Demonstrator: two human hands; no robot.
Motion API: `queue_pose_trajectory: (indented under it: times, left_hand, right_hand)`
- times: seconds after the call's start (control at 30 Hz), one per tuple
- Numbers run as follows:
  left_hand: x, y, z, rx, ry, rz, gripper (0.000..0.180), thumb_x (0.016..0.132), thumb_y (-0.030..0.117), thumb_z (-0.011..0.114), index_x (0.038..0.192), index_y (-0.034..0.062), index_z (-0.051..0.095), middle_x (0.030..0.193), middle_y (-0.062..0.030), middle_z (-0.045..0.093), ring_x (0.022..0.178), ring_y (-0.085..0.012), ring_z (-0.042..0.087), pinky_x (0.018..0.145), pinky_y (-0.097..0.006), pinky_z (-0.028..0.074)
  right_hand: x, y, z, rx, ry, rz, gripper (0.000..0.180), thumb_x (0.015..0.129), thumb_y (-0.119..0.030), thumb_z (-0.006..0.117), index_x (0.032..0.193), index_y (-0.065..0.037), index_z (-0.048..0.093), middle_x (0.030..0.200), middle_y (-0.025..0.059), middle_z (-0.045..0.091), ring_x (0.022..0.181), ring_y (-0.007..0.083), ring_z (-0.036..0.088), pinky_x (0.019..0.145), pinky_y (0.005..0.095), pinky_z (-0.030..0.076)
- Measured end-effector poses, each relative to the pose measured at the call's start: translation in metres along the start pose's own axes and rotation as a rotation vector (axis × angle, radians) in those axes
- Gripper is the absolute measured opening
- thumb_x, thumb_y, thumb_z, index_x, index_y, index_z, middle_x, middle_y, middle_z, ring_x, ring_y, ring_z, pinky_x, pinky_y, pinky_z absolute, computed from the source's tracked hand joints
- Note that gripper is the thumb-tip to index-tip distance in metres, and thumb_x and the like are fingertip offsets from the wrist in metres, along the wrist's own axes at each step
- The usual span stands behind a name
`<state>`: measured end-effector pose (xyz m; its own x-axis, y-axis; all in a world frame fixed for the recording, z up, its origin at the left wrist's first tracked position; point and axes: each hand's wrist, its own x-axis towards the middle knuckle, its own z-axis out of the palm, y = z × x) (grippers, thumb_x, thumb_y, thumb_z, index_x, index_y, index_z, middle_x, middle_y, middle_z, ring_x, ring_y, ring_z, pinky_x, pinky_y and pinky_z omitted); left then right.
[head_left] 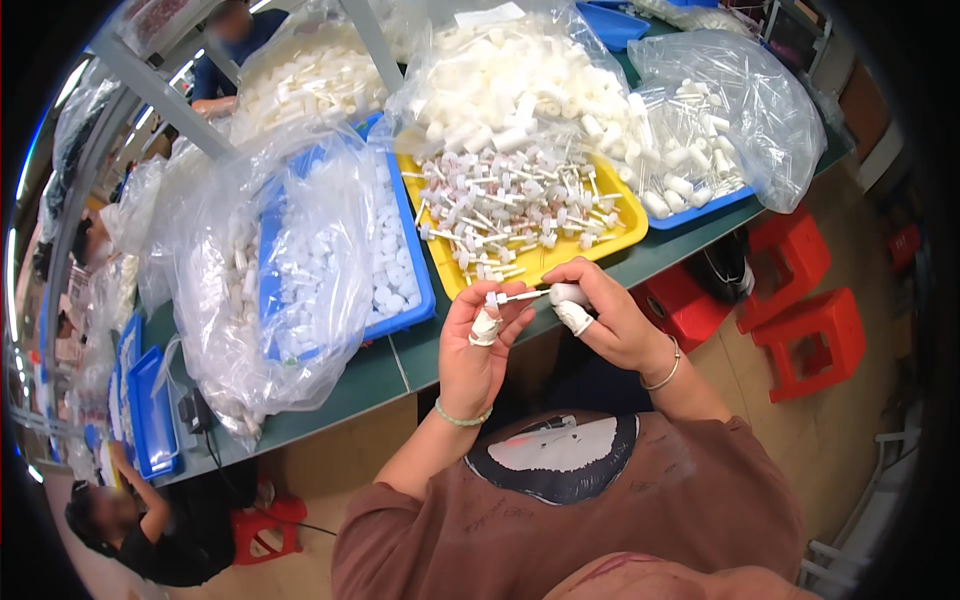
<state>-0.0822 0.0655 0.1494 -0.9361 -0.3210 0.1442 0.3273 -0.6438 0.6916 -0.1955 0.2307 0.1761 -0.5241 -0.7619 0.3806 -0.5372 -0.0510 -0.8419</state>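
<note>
Two pinches, left fingers [466, 304]: stemmed piece [497, 299], right fingers [586, 274]: cylinder [568, 294]

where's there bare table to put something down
Bare green tabletop shows between the blue tray left of the yellow tray and the near edge; a narrower strip borders the yellow tray's front right corner. Behind, trays and plastic bags crowd together.

Yellow tray [630, 228], white cylinder [568, 294], green tabletop [425, 350], red stools [848, 325]
</note>
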Motion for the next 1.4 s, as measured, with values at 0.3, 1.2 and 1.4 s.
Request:
queue_pose_trajectory:
  times: [0.3,1.2,1.4]
  left_hand:
    - [-0.016,-0.011,-0.001,0.108,-0.045,0.078,0.029,0.098,0.021,0.057,0.121,0.0048,0.051,0.115,-0.0131,0.064,0.112,-0.0275,0.063,0.095,-0.039,0.054]
    - [-0.065,0.001,-0.025,0.572,-0.187,0.199,0.028,0.094,0.011,0.062,0.119,0.0014,0.052,0.113,-0.0128,0.063,0.109,-0.0256,0.063,0.095,-0.036,0.052]
    - [-0.068,-0.005,-0.027,0.551,-0.137,0.222,0.028,0.095,0.011,0.061,0.119,0.0006,0.052,0.113,-0.0137,0.063,0.108,-0.0245,0.063,0.095,-0.036,0.052]
  right_hand:
    - [-0.026,0.011,0.031,0.273,0.066,0.053,0.028,0.096,-0.007,0.05,0.124,0.0,0.051,0.109,0.0088,0.06,0.096,0.0136,0.057,0.085,0.0279,0.047]
    - [-0.059,0.016,0.068,0.729,-0.106,0.352,0.025,0.102,-0.022,0.043,0.109,-0.003,0.057,0.08,-0.0011,0.052,0.06,0.004,0.045,0.055,0.0206,0.043]
    - [-0.058,0.015,0.073,0.569,-0.091,0.275,0.023,0.101,-0.024,0.047,0.105,-0.005,0.059,0.077,-0.0035,0.05,0.056,0.0032,0.036,0.051,0.0199,0.035]
